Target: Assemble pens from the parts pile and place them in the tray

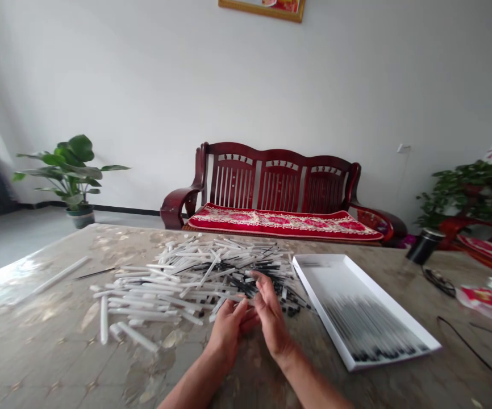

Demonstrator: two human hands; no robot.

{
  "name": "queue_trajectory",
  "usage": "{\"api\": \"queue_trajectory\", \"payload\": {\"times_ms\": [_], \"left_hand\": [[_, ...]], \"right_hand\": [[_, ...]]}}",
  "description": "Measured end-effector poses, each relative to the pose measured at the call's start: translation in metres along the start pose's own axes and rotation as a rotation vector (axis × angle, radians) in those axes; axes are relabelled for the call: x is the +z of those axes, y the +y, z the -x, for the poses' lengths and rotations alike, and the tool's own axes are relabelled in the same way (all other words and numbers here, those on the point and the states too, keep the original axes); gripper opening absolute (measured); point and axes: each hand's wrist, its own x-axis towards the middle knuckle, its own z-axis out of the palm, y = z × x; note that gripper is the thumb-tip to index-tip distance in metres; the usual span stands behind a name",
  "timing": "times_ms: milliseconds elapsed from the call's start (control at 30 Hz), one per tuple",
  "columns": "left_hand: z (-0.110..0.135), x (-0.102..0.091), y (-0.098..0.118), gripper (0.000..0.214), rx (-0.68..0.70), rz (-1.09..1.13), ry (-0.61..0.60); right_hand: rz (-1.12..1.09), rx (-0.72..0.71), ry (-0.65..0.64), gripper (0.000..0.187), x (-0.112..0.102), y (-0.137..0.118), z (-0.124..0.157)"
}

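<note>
Lying heaped on the table (37, 358), just beyond the hands, the white tubes (156, 298) run mostly left to right on the near-left side; one stray tube (103, 321) points toward the viewer. In the white box (335, 278) at right, slim pens (369, 326) share one slant, dark ends nearest. The left hand (224, 334) has its fingers curled in at the heap's edge; whether they clamp a tube, I cannot tell. The right hand (274, 326) faces it, fingers extended, no grip visible. Blur softens the pens, and the hands hide part of the heap.
</note>
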Motion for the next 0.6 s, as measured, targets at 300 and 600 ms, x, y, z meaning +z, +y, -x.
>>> {"api": "queue_trajectory", "payload": {"times_ms": [300,600], "left_hand": [[-0.015,-0.004,0.014,0.011,-0.009,0.125,0.102],[-0.023,-0.007,0.017,0.012,0.008,0.16,0.1]], "right_hand": [[0.604,0.264,0.048,0.018,-0.094,0.037,-0.033],[1.0,0.187,-0.29,0.03,-0.095,0.021,-0.024]]}}
